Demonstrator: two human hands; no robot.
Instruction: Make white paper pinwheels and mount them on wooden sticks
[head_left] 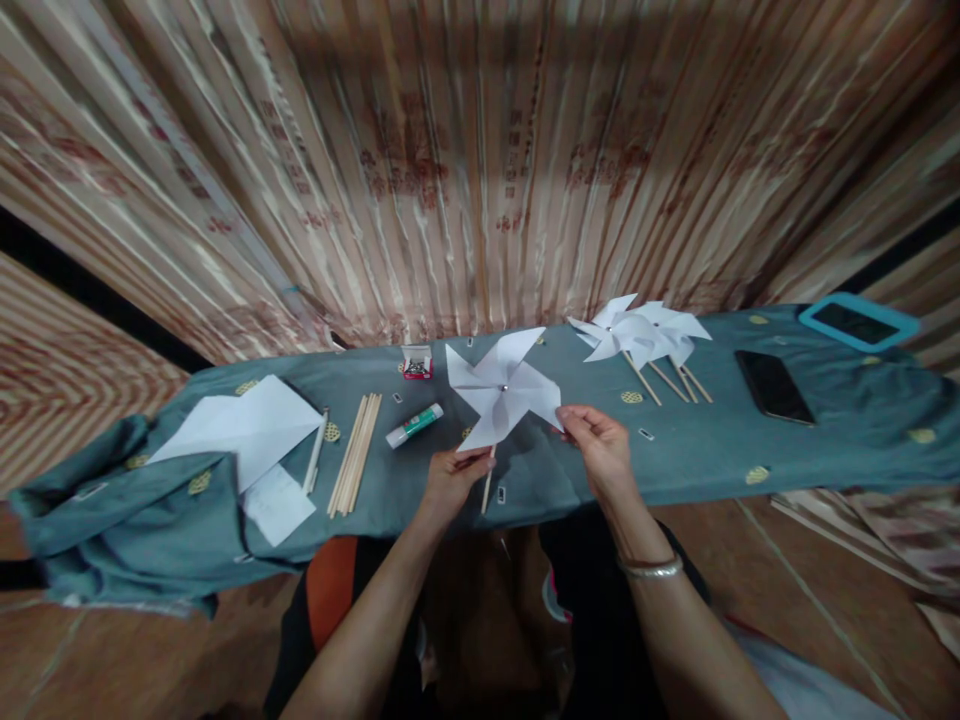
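A white paper pinwheel on a thin wooden stick stands over the teal cloth of the table. My left hand is closed round the stick just below the paper. My right hand pinches the tip of the pinwheel's right blade. A silver bangle sits on my right wrist.
Several finished white pinwheels lie at the back right. To the left are a bundle of wooden sticks, a glue stick, a small red box of pins, and white paper sheets. A black phone and a blue-framed tablet lie right.
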